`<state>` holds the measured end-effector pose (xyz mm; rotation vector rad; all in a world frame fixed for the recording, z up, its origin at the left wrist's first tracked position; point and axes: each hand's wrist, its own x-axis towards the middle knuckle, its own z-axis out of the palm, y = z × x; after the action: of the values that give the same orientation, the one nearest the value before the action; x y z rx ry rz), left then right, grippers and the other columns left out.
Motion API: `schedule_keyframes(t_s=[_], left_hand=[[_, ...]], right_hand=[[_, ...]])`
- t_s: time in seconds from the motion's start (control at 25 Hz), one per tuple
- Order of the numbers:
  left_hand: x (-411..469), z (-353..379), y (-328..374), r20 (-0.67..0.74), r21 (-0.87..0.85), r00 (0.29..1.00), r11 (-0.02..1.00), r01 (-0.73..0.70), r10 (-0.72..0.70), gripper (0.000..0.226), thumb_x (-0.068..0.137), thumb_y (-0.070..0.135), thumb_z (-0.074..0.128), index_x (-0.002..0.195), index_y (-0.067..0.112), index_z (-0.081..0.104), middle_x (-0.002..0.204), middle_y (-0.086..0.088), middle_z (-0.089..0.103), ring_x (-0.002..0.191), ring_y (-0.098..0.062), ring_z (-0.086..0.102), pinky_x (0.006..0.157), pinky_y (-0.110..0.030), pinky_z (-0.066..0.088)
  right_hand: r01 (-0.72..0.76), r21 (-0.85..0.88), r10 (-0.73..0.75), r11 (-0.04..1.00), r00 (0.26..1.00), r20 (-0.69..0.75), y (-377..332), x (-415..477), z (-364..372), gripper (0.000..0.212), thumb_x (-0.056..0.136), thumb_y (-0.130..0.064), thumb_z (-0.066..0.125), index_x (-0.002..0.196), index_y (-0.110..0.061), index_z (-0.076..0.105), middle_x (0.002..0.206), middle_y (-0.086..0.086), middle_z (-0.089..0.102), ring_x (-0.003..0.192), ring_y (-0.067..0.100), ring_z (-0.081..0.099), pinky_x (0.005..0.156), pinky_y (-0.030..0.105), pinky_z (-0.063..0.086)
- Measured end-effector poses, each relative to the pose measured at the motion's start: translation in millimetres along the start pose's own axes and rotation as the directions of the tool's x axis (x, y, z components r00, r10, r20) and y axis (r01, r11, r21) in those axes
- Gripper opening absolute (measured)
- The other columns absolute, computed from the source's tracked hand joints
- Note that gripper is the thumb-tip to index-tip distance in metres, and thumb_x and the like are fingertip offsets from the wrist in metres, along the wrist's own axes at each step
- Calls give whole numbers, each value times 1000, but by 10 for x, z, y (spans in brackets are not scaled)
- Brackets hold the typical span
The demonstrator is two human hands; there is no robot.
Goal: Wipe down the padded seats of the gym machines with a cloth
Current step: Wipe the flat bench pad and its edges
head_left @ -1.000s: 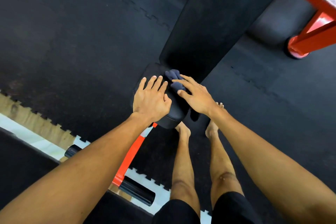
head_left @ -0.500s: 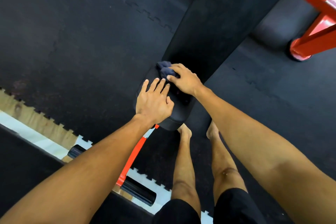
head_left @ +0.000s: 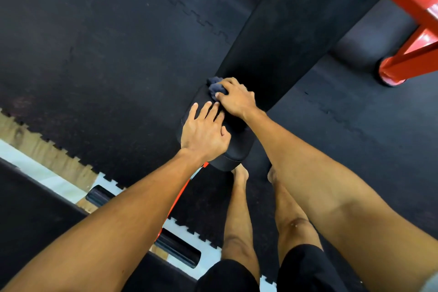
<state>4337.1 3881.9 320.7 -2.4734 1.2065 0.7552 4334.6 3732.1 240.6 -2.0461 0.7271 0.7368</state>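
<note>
Right hand point(head_left: 237, 101) has its fingers curled over a bunched-up dark blue-grey cloth point(head_left: 215, 87), pressing it onto the far end of the small black seat pad point(head_left: 228, 161), right where that pad meets the long black back pad point(head_left: 284, 31) that runs off toward the top right. Left hand point(head_left: 205, 133) is just lying flat on the seat pad, palm down, fingers straight and a bit spread, holding nothing, and its fingertips sit just beside the right hand. Person is leaning over the end of the bench, bare legs and feet showing below the pad, black shorts point(head_left: 227, 275) at the bottom edge. Floor is black interlocking rubber matting point(head_left: 94, 54), with a strip of pale floor and wood at the lower left. Black cylinder point(head_left: 180, 250) lies by the mat's edge under the left forearm, and a red-orange machine frame point(head_left: 414, 31) stands upper right, well apart from both hands
</note>
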Motion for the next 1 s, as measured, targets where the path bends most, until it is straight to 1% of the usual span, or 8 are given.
schedule_keyframes(t_s=[0.12, 0.2, 0.4, 0.48, 0.56, 0.72, 0.88, 1.0], left_hand=[[-9, -2, -13, 17, -2, 1000, 1000, -1, 1, 67, 93, 39, 20, 150, 19, 48, 160, -3, 39, 150, -20, 29, 124, -49, 15], [-23, -5, -23, 23, 0, 1000, 1000, -1, 1, 67, 93, 40, 20, 151, 19, 46, 161, -3, 37, 151, -20, 28, 124, -49, 15], [-20, 0, -12, 38, -11, 999, 1000, 1, 0, 66, 95, 39, 20, 154, 21, 40, 164, -2, 32, 152, -20, 23, 125, -49, 12], [-30, 10, -3, 27, -17, 1000, 1000, 5, -5, 68, 94, 39, 17, 154, 21, 41, 164, -2, 33, 152, -20, 24, 125, -49, 12], [-33, 5, -3, 12, -19, 1000, 1000, 5, -5, 69, 92, 39, 15, 153, 20, 43, 163, -2, 34, 152, -20, 26, 124, -49, 13], [-17, 20, -15, -20, -30, 1000, 1000, 1, -2, 65, 93, 39, 22, 147, 17, 51, 159, -2, 41, 149, -19, 30, 123, -49, 17], [-31, 38, -28, -31, -16, 1000, 1000, -2, 1, 66, 92, 38, 22, 149, 17, 50, 159, -2, 42, 149, -19, 31, 123, -49, 17], [-15, 29, -30, 1, -29, 1000, 1000, -4, 4, 65, 94, 39, 23, 153, 20, 44, 161, -2, 38, 150, -19, 28, 124, -49, 16]], right_hand=[[-20, -37, 23, 999, 998, 56, 28, 85, -14, 46, 101, -44, 42, 146, -37, 46, 157, -10, 37, 139, 26, 41, 109, 52, 35], [-92, -34, 94, 995, 994, 63, 283, -40, -27, 48, 101, -49, 39, 147, -37, 44, 155, -6, 38, 137, 29, 45, 108, 53, 38], [-294, 182, 294, 938, 955, 26, 890, -575, 77, 40, 102, -47, 40, 137, -30, 49, 136, -1, 51, 101, 29, 68, 99, 48, 50], [-297, 133, 302, 946, 953, -23, 795, -579, 106, 45, 102, -45, 41, 144, -30, 47, 150, -3, 42, 121, 31, 58, 105, 48, 44], [-229, 26, 230, 973, 971, -63, 523, -447, 55, 48, 101, -45, 44, 146, -30, 47, 155, -5, 38, 134, 30, 46, 109, 49, 37], [-95, -27, 94, 995, 995, -31, -29, -93, -7, 43, 97, -44, 49, 138, -34, 55, 153, -6, 42, 135, 27, 47, 108, 46, 35], [-7, 106, 15, 994, 996, -84, 81, -229, 39, 46, 96, -44, 57, 140, -36, 50, 148, -7, 48, 133, 24, 50, 109, 47, 37], [-76, 297, 113, 952, 988, -109, 316, -387, 58, 73, 88, -49, 70, 151, -35, 35, 151, -6, 50, 135, 23, 50, 113, 46, 38]])
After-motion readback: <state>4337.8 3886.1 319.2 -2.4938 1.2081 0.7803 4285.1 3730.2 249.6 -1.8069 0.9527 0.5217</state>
